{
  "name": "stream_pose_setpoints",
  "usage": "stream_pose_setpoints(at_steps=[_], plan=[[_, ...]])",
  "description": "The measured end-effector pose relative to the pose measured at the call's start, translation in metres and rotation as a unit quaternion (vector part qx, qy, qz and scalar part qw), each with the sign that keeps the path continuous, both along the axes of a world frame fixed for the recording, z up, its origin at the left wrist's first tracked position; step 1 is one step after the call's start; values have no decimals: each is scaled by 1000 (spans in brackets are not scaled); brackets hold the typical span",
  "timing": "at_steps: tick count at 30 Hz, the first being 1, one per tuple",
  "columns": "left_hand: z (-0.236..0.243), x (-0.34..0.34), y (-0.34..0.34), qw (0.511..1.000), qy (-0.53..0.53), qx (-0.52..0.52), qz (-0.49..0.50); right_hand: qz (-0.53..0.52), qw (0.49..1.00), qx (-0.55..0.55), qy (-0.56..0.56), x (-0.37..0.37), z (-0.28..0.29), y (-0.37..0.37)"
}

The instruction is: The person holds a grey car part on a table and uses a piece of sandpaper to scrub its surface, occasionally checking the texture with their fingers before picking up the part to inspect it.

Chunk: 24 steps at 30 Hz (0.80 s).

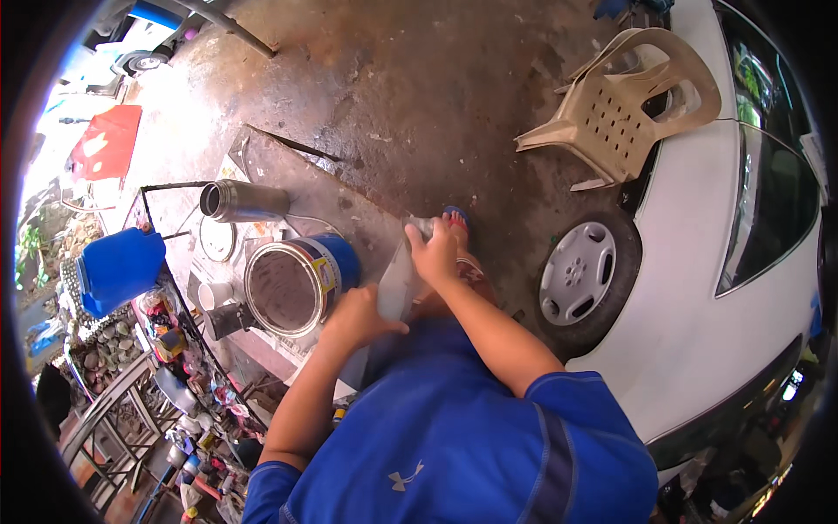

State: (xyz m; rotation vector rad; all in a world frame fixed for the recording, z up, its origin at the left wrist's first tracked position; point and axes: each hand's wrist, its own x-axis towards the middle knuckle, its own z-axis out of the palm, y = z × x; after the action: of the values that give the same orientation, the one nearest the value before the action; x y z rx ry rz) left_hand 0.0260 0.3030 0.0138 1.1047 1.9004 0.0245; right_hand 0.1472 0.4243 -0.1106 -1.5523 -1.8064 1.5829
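A thin, flat grey sheet [397, 284] is stretched between my two hands in front of my body. My right hand [434, 255] pinches its far end, thumb and fingers closed on it. The lower part lies in my left hand [356, 320], whose thumb reaches across it. Just left of the sheet, a big open blue paint can [346, 259] rests on its side or tilted on a worn table [349, 207]; I cannot tell which. Its inside looks stained and pale. Behind it lies an open steel cylinder [262, 201], with a round lid [217, 240] nearby.
A white cup [215, 295] and a dark can [229, 320] sit left of the paint can. To my right are a white car [672, 262], a loose wheel [578, 278] and a beige plastic chair [611, 118]. A blue container [122, 266] and clutter stand at left.
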Motion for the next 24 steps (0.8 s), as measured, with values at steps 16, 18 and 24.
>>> stream_pose_setpoints(at_steps=[16, 18, 24], plan=[[6, 2, -1, 1000, 14, 12, -6, -30, 997, 65, -22, 7, 2, -21], [9, -1, 9, 1000, -4, -11, 1, -74, 996, 48, -3, 2, -16, -1], [5, 2, -1, 1000, 9, 8, 0, 67, 986, 153, -21, 27, -5, -43]])
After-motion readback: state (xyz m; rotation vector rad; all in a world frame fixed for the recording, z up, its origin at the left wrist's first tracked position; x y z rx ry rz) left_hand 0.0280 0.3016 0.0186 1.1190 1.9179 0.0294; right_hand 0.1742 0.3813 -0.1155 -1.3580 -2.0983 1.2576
